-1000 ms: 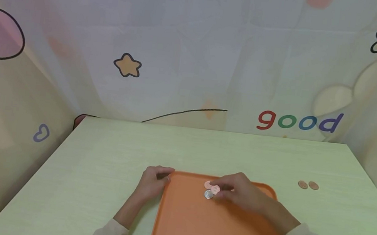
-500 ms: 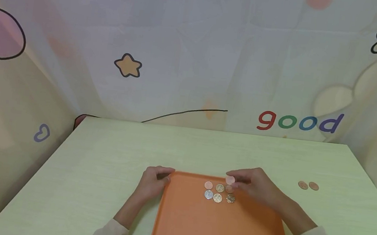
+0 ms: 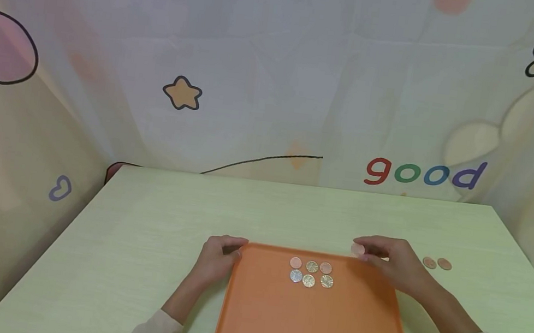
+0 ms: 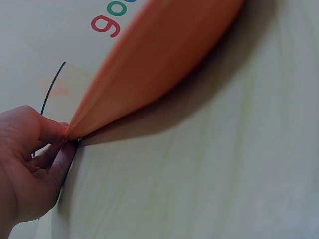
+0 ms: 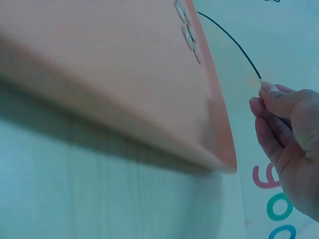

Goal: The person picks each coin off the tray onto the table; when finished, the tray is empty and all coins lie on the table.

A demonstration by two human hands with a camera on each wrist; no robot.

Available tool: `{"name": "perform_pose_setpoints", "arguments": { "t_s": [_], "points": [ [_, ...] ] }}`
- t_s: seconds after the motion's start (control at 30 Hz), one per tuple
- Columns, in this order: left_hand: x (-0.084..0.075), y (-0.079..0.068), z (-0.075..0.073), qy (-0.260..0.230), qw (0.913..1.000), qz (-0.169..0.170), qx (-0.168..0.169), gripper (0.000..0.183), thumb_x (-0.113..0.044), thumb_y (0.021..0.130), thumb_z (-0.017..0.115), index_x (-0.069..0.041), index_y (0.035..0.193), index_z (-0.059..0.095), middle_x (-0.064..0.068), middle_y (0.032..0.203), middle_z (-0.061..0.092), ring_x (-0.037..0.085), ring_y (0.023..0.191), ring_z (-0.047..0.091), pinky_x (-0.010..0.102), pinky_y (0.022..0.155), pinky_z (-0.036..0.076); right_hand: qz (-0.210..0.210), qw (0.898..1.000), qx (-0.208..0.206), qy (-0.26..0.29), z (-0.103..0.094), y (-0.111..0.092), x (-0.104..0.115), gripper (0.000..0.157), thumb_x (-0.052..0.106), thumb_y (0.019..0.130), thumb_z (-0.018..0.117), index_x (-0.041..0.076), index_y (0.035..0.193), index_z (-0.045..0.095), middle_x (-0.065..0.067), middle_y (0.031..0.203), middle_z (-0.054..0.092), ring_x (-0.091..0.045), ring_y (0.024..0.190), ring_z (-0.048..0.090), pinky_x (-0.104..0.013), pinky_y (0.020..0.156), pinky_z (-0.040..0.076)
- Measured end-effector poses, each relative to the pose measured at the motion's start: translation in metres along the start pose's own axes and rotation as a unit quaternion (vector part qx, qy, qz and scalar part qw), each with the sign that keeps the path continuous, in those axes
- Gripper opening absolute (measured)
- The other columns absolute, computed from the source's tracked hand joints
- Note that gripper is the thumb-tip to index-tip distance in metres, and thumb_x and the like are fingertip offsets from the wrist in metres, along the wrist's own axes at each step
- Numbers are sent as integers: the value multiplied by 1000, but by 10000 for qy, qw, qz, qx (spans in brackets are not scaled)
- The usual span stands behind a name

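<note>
An orange tray (image 3: 313, 325) lies on the table, and my left hand (image 3: 217, 257) holds its far left corner. In the left wrist view the fingertips and thumb of the left hand (image 4: 30, 159) meet at the tray's corner (image 4: 124, 94). My right hand (image 3: 396, 263) pinches a pinkish coin (image 3: 358, 249) between thumb and forefinger, just above the tray's far rim on the right. Several coins (image 3: 312, 267) lie in two short rows near the far side of the tray, copper, golden and silvery. From the right wrist the right hand (image 5: 294, 134) hides most of its coin.
Two copper coins (image 3: 436, 263) lie side by side on the pale table (image 3: 168, 205), beyond the right hand. A printed cloth (image 3: 277, 80) hangs behind the table and along both sides.
My right hand has lifted a coin off the group on the tray and carried it right, toward the far right corner. The coins beneath came into sight. The left hand stays put.
</note>
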State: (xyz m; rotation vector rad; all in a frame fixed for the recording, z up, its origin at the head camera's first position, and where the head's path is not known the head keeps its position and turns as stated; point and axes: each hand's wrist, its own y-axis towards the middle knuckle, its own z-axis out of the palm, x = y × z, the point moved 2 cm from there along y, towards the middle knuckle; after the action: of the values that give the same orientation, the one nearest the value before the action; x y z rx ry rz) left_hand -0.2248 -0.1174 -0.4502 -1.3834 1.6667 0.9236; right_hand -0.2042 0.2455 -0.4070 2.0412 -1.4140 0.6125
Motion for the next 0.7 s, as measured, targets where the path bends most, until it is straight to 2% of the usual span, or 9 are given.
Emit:
{"name": "perform_pose_setpoints", "arguments": {
  "t_s": [0.13,0.2,0.37,0.7],
  "points": [
    [2,2,1,16,9999,-110,-36,28,7,91,61,4,115,75,22,119,73,35,113,69,45,96,58,-134,9994,-272,-145,-12,-6,-14,33,3,87,75,-5,119,72,-21,111,76,-10,85,73,-12,75,57],
    [3,2,1,34,9999,-140,-54,28,7,91,61,3,115,75,21,119,73,34,112,69,44,95,58,-166,9986,-428,-272,-19,-10,-22,33,2,87,75,-6,119,71,-24,112,75,0,84,71,-8,74,54],
    [6,4,2,27,9998,-153,-86,29,8,90,61,3,114,75,21,117,74,34,111,69,44,94,58,172,9963,-719,-436,-35,-19,-45,34,-1,88,73,-8,121,69,-29,114,73,22,83,55,-3,70,50],
    [4,2,1,29,10000,-37,-35,28,8,90,62,4,114,75,22,118,74,35,111,69,44,94,58,679,9859,-1214,-928,-68,-43,-92,32,4,93,70,-11,121,67,-35,108,71,26,77,44,-6,61,46]
  ]
}}
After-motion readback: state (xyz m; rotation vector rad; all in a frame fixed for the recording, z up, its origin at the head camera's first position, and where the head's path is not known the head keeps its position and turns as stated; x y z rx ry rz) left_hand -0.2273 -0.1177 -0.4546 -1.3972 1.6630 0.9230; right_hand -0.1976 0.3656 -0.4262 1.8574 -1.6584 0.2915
